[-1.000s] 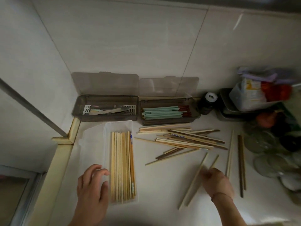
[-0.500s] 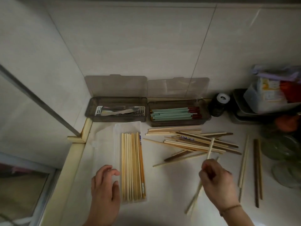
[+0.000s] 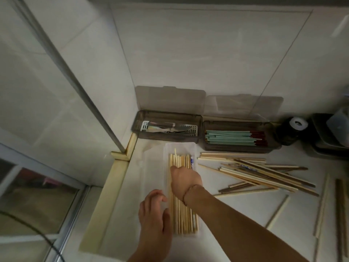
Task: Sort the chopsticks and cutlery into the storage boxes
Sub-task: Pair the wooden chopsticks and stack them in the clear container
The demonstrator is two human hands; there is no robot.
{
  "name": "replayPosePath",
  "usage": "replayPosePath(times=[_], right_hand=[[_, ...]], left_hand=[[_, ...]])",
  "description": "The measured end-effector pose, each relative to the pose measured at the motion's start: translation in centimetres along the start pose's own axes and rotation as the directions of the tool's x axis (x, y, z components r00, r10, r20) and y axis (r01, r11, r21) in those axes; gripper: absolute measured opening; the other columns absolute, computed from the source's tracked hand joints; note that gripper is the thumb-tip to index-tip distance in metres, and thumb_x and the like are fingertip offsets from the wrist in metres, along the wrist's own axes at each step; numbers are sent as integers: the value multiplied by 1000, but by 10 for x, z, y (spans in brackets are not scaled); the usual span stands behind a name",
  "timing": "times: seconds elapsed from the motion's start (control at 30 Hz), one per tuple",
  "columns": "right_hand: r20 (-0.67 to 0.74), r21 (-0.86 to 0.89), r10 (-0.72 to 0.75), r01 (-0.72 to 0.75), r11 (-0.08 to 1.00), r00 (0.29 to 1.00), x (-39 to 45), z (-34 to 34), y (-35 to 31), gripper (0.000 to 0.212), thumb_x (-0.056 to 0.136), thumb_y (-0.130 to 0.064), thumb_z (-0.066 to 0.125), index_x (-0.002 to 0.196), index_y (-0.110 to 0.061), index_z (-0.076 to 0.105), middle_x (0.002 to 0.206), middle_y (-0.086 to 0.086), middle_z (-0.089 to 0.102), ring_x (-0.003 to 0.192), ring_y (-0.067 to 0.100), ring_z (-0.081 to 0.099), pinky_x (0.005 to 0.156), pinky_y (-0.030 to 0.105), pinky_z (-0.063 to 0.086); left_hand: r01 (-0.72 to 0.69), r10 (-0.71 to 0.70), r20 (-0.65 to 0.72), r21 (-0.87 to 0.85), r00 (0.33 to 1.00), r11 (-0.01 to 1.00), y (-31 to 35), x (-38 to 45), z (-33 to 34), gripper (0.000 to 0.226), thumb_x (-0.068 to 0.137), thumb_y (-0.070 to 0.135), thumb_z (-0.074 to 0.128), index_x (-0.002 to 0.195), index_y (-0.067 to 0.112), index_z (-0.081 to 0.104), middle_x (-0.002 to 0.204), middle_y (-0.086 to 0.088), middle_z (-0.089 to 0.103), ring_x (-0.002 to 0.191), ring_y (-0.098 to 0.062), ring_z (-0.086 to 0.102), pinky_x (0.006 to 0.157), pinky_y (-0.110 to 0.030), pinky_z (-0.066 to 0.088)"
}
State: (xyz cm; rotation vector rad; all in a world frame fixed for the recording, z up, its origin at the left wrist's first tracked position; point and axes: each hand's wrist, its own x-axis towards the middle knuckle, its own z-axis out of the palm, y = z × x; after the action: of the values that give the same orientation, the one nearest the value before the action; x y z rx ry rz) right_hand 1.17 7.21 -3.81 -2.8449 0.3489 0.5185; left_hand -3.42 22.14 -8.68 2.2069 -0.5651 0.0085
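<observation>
A clear plastic box (image 3: 179, 145) lies lengthwise on the white counter with several pale wooden chopsticks (image 3: 182, 220) in it. Over that box my right hand (image 3: 186, 180) grips a pale chopstick (image 3: 175, 153) whose tip pokes out beyond the others. Relaxed fingers of my left hand (image 3: 154, 212) touch the box's left wall. Behind stand two brown boxes: the left one (image 3: 168, 115) holds metal cutlery (image 3: 170, 128), the right one (image 3: 272, 146) holds green chopsticks (image 3: 230, 137). A loose pile of chopsticks (image 3: 264, 172) lies to the right.
More loose chopsticks lie at the right edge (image 3: 340, 205), and one lies alone (image 3: 277, 212). A black jar with a white lid (image 3: 294, 129) and a dark tray (image 3: 319, 142) stand at the back right. Both brown lids lean on the tiled wall. The counter ends at a yellowish ledge (image 3: 111, 186) on the left.
My right hand lifted a pale chopstick from the counter on the right and carried it left over the clear box. My left hand stayed by the box. The view shifted left.
</observation>
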Motion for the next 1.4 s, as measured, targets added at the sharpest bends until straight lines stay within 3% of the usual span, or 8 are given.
replayPosePath(times=[0.2,0.37,0.43,0.57,0.8,1.03,1.27,1.4], right_hand=[[57,-27,-132,134,991,990,-5,1,0,23,91,-14,46,113,-11,51,108,11,61,94,30,62,71,35,46],[-514,249,-120,282,927,850,-64,9,49,10,86,-31,48,88,-29,58,76,-14,62,66,7,59,56,17,45],[-580,348,186,35,937,793,-91,23,92,5,83,-31,54,82,-30,59,70,-18,63,62,7,60,49,12,38],[-98,267,745,-703,659,660,-138,55,169,28,91,-51,46,91,-25,57,93,2,70,88,27,66,71,31,52],[71,258,825,-809,528,561,-159,70,179,39,92,-55,37,103,-26,62,107,2,67,97,27,63,74,31,49],[114,527,779,-702,478,616,-176,57,174,34,88,-28,56,57,-17,66,51,0,64,61,21,64,61,29,47],[18,976,554,-135,171,832,-148,-17,116,14,89,4,57,76,5,63,65,18,66,50,30,54,43,30,41],[-63,955,292,-27,296,954,-95,-30,63,16,90,1,58,98,-12,54,64,11,67,51,24,57,46,30,47]], left_hand=[[9,-9,12,27,1000,1000,-1,-1,0,26,82,26,38,105,37,39,122,15,40,104,-11,40,85,-37,36],[6,-6,30,29,1000,1000,-2,-3,0,20,86,29,37,105,33,44,125,7,44,104,-14,41,85,-41,38],[6,-8,34,43,999,999,-3,-3,0,21,87,29,36,104,34,46,127,5,44,105,-15,41,87,-43,38],[9,-13,46,90,999,996,-1,-3,3,26,85,26,32,98,41,49,127,4,41,108,-16,40,88,-44,38],[15,-19,44,87,999,996,1,-3,5,29,84,27,30,89,41,55,125,16,32,113,-11,34,88,-45,40],[17,-23,64,80,998,997,-1,-4,5,32,84,14,41,91,44,51,128,11,34,115,-12,34,87,-47,42],[20,-26,68,93,997,995,-2,-3,5,41,81,4,46,94,43,51,129,9,35,115,-16,37,87,-51,45],[12,-17,60,80,998,997,-4,-3,5,30,83,17,37,95,41,51,129,8,38,111,-15,39,84,-50,46]])
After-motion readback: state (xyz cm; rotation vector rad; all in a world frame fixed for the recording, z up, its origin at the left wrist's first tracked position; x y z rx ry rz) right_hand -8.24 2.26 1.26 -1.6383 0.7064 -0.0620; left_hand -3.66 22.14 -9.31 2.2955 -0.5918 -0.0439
